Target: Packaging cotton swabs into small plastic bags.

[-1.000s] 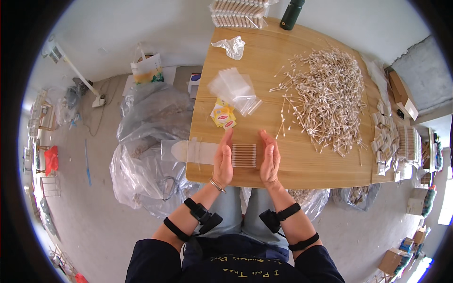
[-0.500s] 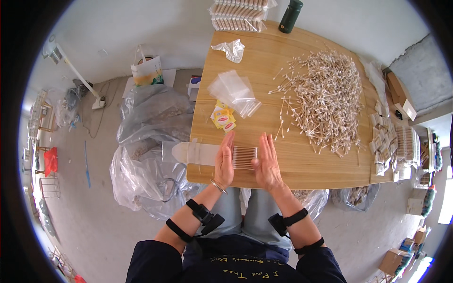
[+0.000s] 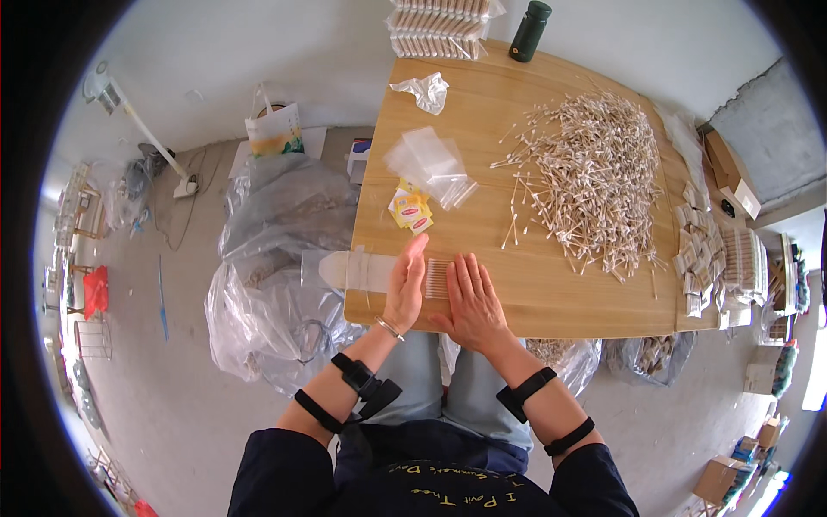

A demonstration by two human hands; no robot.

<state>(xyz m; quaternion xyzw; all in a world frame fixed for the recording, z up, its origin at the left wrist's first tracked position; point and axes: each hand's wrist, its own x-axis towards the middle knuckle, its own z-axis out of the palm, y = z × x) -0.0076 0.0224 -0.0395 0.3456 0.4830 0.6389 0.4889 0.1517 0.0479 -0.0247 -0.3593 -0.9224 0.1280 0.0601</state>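
Note:
A flat row of cotton swabs (image 3: 438, 279) lies side by side near the table's front edge, between my two hands. My left hand (image 3: 405, 284) stands on its edge at the row's left side, fingers stretched out. Palm down, my right hand (image 3: 472, 303) lies over the right part of the row with its fingers straight and covers some of the swabs. Left of my left hand, a pale flat strip (image 3: 366, 271) with a rounded end runs past the table's left edge. A large heap of loose cotton swabs (image 3: 603, 181) spreads over the right of the table.
Clear plastic bags (image 3: 431, 164) and yellow labels (image 3: 410, 208) lie beyond my left hand. A crumpled white wrapper (image 3: 424, 91), stacked packs of swabs (image 3: 438, 30) and a dark green bottle (image 3: 530, 31) are farther back. Big plastic sacks (image 3: 267, 284) stand left of the wooden table (image 3: 551, 302).
My right hand has turned from upright on its edge to palm down and moved left over the swabs. My left hand has barely shifted.

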